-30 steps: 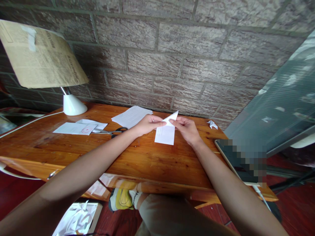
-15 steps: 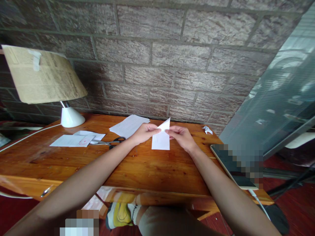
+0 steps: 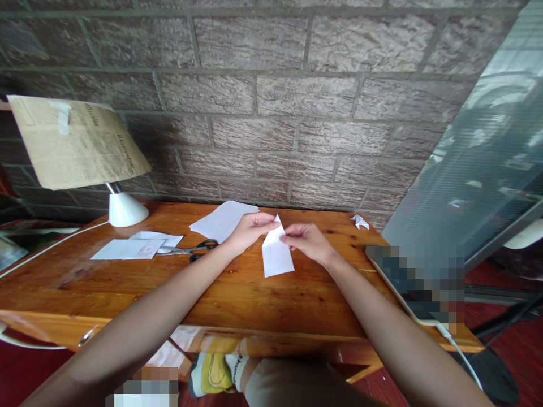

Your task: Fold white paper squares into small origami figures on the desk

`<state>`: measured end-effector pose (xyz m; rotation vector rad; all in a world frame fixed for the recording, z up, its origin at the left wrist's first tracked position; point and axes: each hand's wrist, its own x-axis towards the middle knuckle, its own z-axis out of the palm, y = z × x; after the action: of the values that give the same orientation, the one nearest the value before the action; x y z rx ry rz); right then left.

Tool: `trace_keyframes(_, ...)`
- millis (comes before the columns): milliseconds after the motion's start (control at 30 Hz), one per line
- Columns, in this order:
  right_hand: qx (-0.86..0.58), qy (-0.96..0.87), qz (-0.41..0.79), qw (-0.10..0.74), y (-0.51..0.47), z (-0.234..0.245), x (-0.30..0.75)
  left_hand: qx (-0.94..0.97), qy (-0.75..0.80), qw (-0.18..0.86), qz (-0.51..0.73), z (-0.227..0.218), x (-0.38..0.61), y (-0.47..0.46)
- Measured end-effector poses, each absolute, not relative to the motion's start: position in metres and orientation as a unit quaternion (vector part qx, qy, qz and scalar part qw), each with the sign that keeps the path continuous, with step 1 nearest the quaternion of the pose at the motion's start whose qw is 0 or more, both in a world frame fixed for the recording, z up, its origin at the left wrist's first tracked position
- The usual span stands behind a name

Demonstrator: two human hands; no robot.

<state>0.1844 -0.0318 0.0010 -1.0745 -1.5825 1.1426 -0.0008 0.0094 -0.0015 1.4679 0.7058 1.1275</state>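
A folded strip of white paper [image 3: 278, 260] is held over the middle of the desk, its top folded to a narrow point. My left hand [image 3: 254, 229] pinches it close to that tip, thumb in front. On its right edge, just below, the thumb and fingers of my right hand [image 3: 307, 240] are closed on the paper. The strip leans slightly, with its square lower end hanging toward me. Behind my left hand lies a stack of white sheets [image 3: 220, 219]. Black-handled scissors [image 3: 203, 247] rest left of my left forearm.
Cut paper pieces [image 3: 127, 249], one with a red stamp, lie by the scissors. A lamp [image 3: 127, 210] with a newspaper shade stands at the left. A small folded paper shape [image 3: 360, 221] sits at the back right, and a tablet [image 3: 403, 288] with a cable lies along the right edge.
The paper strip has tilted and its lower end has come nearer to me. Its pointed top now looks narrower. My right hand has shifted down along its edge.
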Motion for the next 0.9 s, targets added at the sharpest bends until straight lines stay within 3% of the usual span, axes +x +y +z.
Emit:
trace_keyframes(333, -0.407, -0.669, 0.407, 0.47, -0.035, 0.005, 0.18, 0.553, 0.291, 0.589, 0.513, -0.007, -0.001, 0.017)
trace_keyframes(567, -0.415, -0.675, 0.367, 0.487, -0.034, 0.001, 0.178, 0.577, 0.308, 0.522, 0.548, 0.003, 0.002, 0.008)
trace_keyframes(900, -0.411, -0.652, 0.407, 0.491, -0.039, 0.008, 0.176, 0.535, 0.288, 0.576, 0.547, 0.0, -0.001, 0.014)
